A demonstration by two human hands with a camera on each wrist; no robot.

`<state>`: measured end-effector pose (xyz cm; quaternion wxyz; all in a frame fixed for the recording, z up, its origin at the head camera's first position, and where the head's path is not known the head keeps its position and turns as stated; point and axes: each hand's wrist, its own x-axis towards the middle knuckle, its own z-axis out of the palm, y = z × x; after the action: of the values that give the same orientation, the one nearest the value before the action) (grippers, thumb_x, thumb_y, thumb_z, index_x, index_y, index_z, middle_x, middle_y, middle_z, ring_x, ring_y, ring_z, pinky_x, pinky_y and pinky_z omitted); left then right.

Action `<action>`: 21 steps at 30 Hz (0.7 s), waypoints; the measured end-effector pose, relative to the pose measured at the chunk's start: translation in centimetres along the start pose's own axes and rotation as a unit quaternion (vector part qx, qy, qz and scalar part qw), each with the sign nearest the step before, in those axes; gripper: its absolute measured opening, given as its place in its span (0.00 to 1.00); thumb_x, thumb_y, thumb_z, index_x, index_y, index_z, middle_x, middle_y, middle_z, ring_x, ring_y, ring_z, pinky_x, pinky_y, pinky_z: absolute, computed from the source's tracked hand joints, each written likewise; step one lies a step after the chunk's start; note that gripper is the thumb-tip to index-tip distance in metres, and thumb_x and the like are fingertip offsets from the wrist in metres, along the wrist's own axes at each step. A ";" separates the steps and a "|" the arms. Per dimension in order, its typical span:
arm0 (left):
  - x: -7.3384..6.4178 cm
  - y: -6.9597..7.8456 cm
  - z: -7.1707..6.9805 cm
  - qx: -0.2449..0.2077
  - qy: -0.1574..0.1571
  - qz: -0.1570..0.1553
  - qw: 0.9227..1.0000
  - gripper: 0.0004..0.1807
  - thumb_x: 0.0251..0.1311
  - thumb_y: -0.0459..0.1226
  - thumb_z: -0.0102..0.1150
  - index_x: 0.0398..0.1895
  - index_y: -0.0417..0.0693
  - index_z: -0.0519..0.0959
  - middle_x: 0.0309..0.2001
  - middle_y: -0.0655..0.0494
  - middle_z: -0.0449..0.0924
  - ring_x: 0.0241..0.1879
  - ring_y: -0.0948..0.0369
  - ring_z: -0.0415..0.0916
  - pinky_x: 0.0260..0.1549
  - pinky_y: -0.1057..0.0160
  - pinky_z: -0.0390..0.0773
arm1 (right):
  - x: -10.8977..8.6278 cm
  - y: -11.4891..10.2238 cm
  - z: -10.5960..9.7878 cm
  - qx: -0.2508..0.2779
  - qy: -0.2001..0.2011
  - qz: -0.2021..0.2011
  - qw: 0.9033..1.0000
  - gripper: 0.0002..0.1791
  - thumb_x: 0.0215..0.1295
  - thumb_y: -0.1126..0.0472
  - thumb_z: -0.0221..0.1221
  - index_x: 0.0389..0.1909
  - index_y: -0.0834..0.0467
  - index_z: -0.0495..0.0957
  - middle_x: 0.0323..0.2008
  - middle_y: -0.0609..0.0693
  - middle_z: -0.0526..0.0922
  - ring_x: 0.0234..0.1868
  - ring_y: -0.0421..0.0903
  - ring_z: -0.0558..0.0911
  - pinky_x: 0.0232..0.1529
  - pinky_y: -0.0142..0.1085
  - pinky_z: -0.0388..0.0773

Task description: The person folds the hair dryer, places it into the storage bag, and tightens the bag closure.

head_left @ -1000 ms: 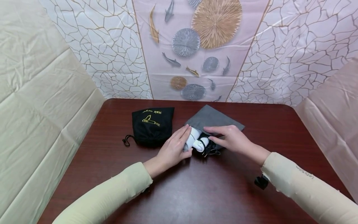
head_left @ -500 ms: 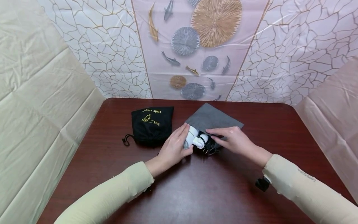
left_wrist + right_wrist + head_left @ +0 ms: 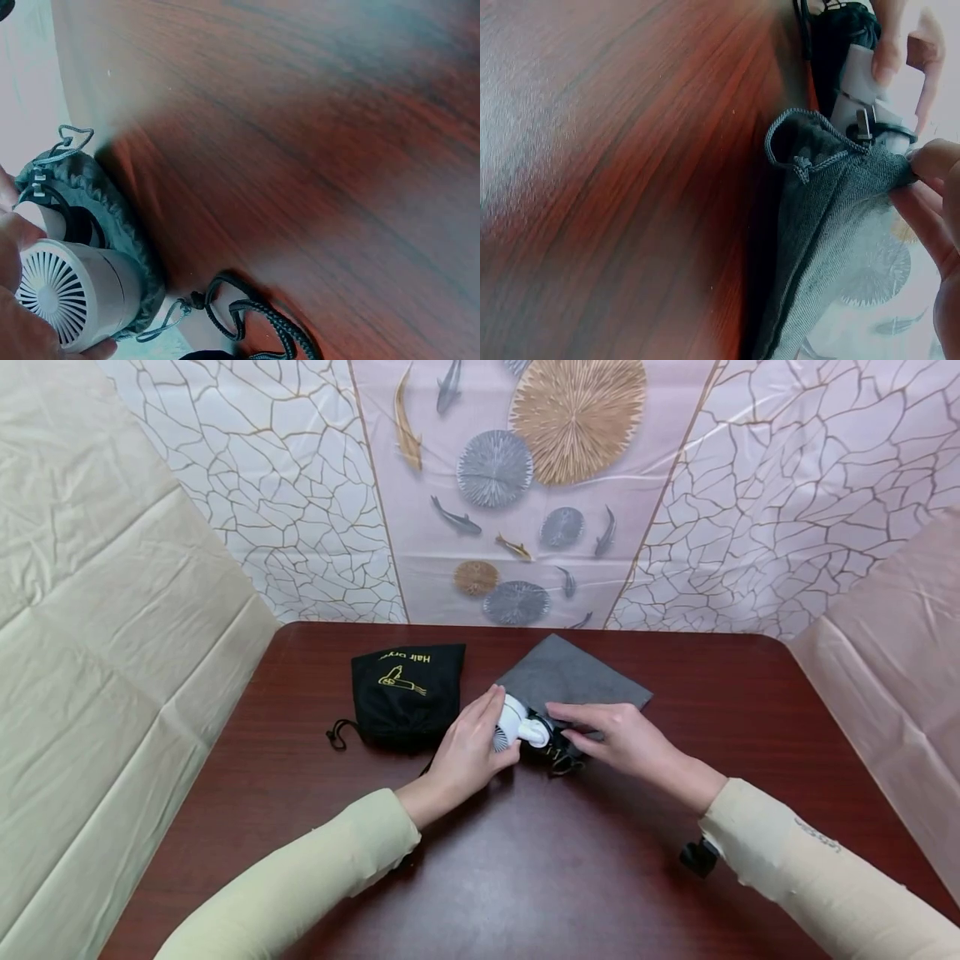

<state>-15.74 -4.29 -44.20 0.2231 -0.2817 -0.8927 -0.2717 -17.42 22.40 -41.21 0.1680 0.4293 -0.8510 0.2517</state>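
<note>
A white hair dryer (image 3: 512, 718) with a folded handle (image 3: 534, 732) lies partly inside a grey drawstring pouch (image 3: 573, 672). My left hand (image 3: 468, 742) grips the dryer's vented end, whose round grille (image 3: 51, 289) shows in the left wrist view. The front of the dryer is hidden in the pouch. At the mouth of the pouch, my right hand (image 3: 618, 737) pinches the cloth edge between thumb and fingers, as the right wrist view shows. A black cord and plug prongs (image 3: 865, 124) sit beside the handle, partly covered by the pouch's mouth.
Left of the grey pouch lies a black drawstring bag (image 3: 408, 693) printed "Hair Dryer", its cord loop (image 3: 339, 735) trailing on the dark red table (image 3: 540, 877). Fabric screens stand behind the table and on both sides.
The dryer has slid a little farther into the grey pouch, pushed by my left hand. My right hand stays at the pouch's mouth, and more of the cord is covered.
</note>
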 end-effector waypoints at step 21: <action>-0.1 -0.2 1.0 0.062 -0.031 0.051 0.996 0.43 0.61 0.39 0.76 0.74 0.26 0.69 0.71 0.30 0.73 0.72 0.41 0.73 0.71 0.50 0.74 | -0.1 -0.2 0.4 0.089 -0.020 0.054 0.994 0.28 0.61 0.78 0.70 0.64 0.65 0.83 0.50 0.53 0.92 0.48 0.48 0.92 0.43 0.38 0.89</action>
<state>-16.09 -3.88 -45.05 0.2260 -0.3204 -0.8990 -0.1953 -17.28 22.15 -41.53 0.0978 0.4009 -0.8504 0.3265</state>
